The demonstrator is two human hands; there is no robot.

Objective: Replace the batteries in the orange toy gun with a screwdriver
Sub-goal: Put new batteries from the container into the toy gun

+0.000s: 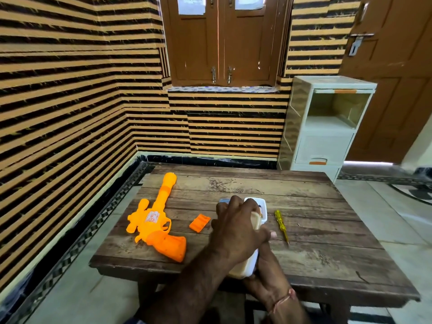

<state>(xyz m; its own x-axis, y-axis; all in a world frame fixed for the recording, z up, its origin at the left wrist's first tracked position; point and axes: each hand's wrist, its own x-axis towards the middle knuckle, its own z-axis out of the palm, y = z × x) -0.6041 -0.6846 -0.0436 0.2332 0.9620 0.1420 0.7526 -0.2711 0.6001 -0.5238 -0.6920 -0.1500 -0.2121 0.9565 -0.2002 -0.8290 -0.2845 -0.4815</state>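
Observation:
The orange toy gun lies flat on the left of the wooden table, barrel pointing away. Its small orange battery cover lies loose just right of it. A yellow-handled screwdriver lies right of a white plastic container at mid-table; what the container holds is mostly hidden. My left hand reaches over the container, fingers curled at its near rim and thumb round a cream plastic lid. My right hand holds the lid's lower end from beneath, near the table's front edge.
A white plastic drawer cabinet stands behind the table's far right corner. A striped wall runs close along the left, and a brown door is at the right. Bare wood shows on the table's right half.

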